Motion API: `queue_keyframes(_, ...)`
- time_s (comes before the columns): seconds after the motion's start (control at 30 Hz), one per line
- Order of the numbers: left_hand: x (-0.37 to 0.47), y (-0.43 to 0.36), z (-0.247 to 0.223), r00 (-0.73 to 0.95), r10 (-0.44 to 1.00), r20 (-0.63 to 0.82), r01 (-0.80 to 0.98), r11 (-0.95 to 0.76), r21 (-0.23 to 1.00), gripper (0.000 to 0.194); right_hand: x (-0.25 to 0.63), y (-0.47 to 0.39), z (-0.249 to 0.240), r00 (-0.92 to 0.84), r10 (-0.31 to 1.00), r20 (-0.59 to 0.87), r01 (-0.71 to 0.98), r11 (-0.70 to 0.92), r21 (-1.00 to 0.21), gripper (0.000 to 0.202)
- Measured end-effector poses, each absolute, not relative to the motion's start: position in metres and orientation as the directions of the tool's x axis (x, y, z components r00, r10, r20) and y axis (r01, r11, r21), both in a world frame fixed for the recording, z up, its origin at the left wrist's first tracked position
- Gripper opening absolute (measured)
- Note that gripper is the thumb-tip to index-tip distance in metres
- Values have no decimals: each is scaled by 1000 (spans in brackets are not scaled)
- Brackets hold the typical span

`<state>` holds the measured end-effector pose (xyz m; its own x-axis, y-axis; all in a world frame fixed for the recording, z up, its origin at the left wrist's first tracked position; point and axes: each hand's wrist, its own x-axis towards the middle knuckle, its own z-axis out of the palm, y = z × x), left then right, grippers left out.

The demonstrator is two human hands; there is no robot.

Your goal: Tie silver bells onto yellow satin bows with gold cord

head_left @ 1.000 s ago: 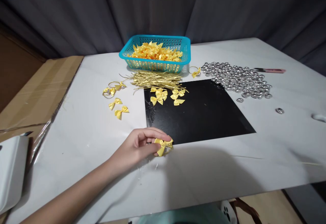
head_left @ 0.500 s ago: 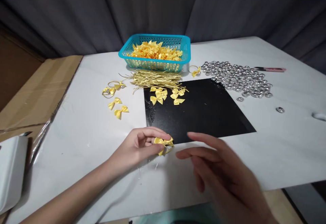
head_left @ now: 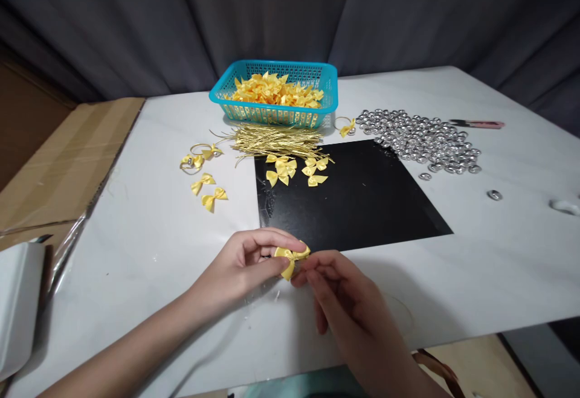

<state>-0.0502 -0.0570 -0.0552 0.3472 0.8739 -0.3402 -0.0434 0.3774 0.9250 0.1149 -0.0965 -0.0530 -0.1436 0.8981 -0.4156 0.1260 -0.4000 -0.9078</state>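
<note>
My left hand (head_left: pixel 254 262) pinches a yellow satin bow (head_left: pixel 290 257) between thumb and fingers, just below the black mat (head_left: pixel 357 205). My right hand (head_left: pixel 339 298) is at the bow's right side, its thumb and index finger pressed together; what they grip there is too small to make out. Several loose yellow bows (head_left: pixel 281 172) lie on the mat's upper left part. Behind them is a bundle of gold wire ties (head_left: pixel 276 141). Two more bows (head_left: pixel 214 197) rest on the white table, near looped gold ties with bows and silver beads (head_left: pixel 193 162).
A blue basket (head_left: pixel 273 109) of yellow bows stands at the back. Silver beads (head_left: pixel 426 138) are heaped at the right, beside a pink-handled tool (head_left: pixel 480 124). One looped tie with a bow (head_left: pixel 347 127) lies near the beads. Cardboard (head_left: pixel 77 150) and a white object (head_left: pixel 20 301) are at the left.
My right hand has moved left to the bow, and its spread fingers have closed at the bow's right side. My left hand still holds the bow in nearly the same place.
</note>
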Motion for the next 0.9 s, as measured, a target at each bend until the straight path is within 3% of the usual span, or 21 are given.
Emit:
queue_keyframes(0.4, -46, -59, -55, 291, 906, -309, -10, 325, 946, 16, 123, -95, -75, -208, 939, -273, 244, -221, -944, 23)
queue_keyframes(0.53, -46, -59, -54, 283, 913, -294, -9, 309, 951, 15, 120, -95, -72, -207, 933, -294, 216, -249, -944, 24)
queue_keyframes(0.73, -42, -59, -56, 141, 918, -371, -70, 383, 921, 7, 113, -105, -47, -106, 886, -451, -43, -457, -888, 23)
queue_keyframes(0.9, -42, -58, -57, 75, 912, -402, -113, 409, 906, 10, 111, -106, -41, -103, 888, -447, -34, -453, -891, 20)
